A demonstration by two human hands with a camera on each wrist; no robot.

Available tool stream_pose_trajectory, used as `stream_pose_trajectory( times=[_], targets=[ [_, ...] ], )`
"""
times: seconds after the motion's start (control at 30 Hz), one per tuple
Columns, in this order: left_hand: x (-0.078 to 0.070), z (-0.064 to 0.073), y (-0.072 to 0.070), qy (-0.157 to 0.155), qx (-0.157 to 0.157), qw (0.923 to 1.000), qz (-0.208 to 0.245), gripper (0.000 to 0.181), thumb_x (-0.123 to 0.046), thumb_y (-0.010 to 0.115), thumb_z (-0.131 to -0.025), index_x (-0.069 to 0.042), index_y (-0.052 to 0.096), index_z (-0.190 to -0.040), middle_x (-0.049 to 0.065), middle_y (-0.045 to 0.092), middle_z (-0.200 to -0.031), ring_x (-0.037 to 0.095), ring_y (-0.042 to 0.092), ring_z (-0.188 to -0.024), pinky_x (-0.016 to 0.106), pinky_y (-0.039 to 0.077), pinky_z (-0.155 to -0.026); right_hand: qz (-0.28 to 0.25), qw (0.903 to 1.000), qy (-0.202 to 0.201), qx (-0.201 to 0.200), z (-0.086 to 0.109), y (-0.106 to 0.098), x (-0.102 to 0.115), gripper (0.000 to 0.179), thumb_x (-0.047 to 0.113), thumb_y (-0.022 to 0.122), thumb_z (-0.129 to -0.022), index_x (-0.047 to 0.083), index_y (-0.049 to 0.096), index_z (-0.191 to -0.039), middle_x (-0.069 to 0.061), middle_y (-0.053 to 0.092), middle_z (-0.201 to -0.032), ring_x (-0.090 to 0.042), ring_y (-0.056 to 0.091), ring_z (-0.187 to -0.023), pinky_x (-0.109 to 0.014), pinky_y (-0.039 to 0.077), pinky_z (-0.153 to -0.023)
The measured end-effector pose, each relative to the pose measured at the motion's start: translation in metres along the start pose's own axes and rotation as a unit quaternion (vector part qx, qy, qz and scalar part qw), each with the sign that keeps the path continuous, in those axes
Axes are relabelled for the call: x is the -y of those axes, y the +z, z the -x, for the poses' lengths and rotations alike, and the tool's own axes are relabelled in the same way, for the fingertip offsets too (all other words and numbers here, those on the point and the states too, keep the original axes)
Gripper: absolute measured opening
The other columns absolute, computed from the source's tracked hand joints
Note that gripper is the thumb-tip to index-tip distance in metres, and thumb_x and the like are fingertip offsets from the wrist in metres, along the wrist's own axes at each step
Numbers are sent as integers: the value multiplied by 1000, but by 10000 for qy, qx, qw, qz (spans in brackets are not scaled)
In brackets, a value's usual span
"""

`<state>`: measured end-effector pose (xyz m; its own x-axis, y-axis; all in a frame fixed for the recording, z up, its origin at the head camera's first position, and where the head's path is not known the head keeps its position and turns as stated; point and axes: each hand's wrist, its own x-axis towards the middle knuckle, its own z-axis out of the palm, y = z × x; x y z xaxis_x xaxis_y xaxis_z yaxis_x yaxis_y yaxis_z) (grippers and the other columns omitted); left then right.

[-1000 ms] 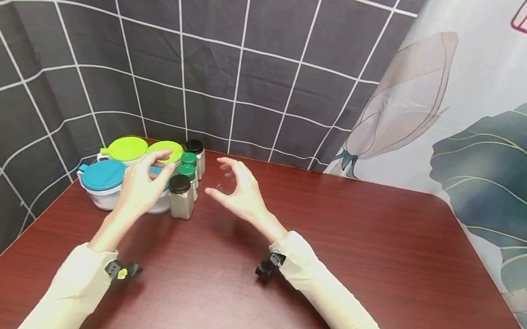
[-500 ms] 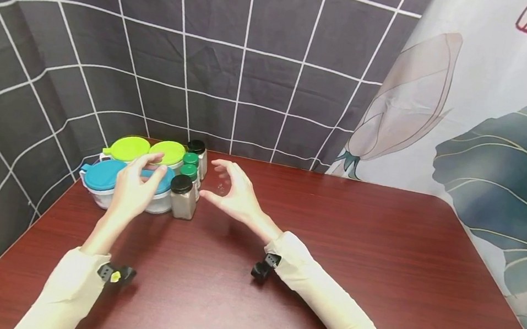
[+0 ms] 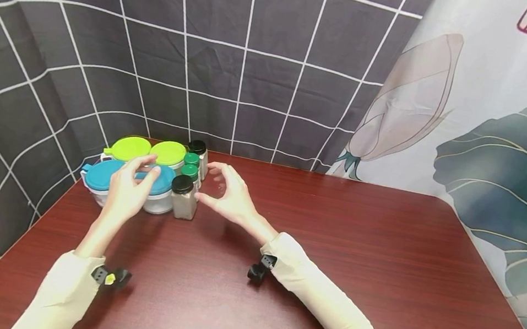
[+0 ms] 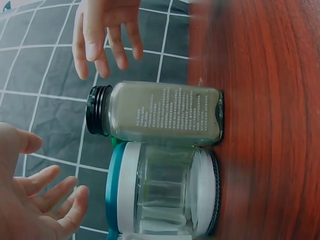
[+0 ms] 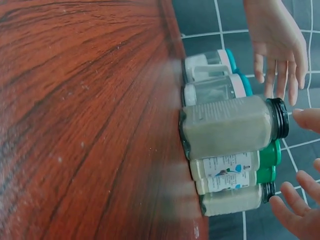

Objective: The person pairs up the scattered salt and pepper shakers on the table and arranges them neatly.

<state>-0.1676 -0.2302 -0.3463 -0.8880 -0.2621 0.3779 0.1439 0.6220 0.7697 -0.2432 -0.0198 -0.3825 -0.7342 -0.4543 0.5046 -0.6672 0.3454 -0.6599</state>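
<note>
My left hand (image 3: pixel 126 188) hovers over the two blue-lidded clear containers (image 3: pixel 162 182), its thumb and fingers loosely curved around nothing. Just right of the row of seasoning jars is my right hand (image 3: pixel 235 197), thumb and fingers spread apart, fingertips close to the jars. At the front of that row stands a black-capped jar (image 4: pixel 160 112) of greyish powder with printed text. Behind it are two green-capped bottles (image 5: pixel 227 167) with white labels, then another black-capped jar (image 5: pixel 232 200). Two lime-lidded containers (image 3: pixel 168 153) sit behind the blue ones, partly hidden.
All the containers stand packed together at the back left of the reddish-brown table (image 3: pixel 246 295). A dark grid-patterned curtain (image 3: pixel 275 77) hangs right behind them. To the right is a pale curtain (image 3: pixel 484 160) with plant prints.
My left hand has drifted left and slightly down, uncovering more of the right blue lid. My right hand has moved left, closer to the jars. The containers stay put.
</note>
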Motion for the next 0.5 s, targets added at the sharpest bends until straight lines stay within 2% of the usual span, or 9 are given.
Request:
stream_pose_trajectory(
  times=[0.1, 0.13, 0.23, 0.4, 0.5],
  targets=[
    [3, 1, -2, 0, 2, 10000, 25, 39, -20, 56, -96, -2, 57, -130, 18, 60, -130, 31, 59, -113, 7, 46, -82, -95, 9999, 21, 54, 0, 2, 1, 64, 24, 84, -72, 9, 53, -126, -5, 62, -110, -19, 62, -98, -32, 53, -87],
    [4, 1, -3, -9, 3, 10000, 26, 39, -20, 56, -96, -2, 56, -130, 18, 60, -130, 30, 59, -113, 1, 41, -79, -140, 9999, 17, 72, 0, 3, 1, 64, 24, 84, -72, 8, 53, -126, -6, 62, -111, -19, 61, -98, -35, 53, -88],
    [7, 2, -5, 13, 1, 10000, 48, 40, -22, 56, -96, -2, 56, -131, 19, 60, -130, 30, 59, -112, -4, 34, -75, -259, 9996, -13, 115, 0, 5, 1, 65, 23, 84, -71, 6, 53, -126, -11, 62, -112, -20, 61, -98, -43, 53, -89],
    [12, 2, -8, 47, -3, 9999, 120, 41, -22, 56, -96, 0, 56, -131, 21, 59, -130, 32, 58, -110, -4, 35, -75, -345, 9993, -63, 159, -1, 9, 1, 66, 21, 85, -70, 4, 53, -125, -14, 62, -113, -21, 61, -98, -44, 53, -89],
    [15, 2, -9, -20, -4, 10000, 83, 41, -23, 56, -96, -1, 56, -131, 19, 60, -130, 30, 58, -111, -1, 38, -80, -390, 9990, -54, 219, -1, 11, 2, 66, 21, 84, -71, 4, 52, -126, -14, 62, -114, -22, 62, -98, -44, 53, -89]
  ],
)
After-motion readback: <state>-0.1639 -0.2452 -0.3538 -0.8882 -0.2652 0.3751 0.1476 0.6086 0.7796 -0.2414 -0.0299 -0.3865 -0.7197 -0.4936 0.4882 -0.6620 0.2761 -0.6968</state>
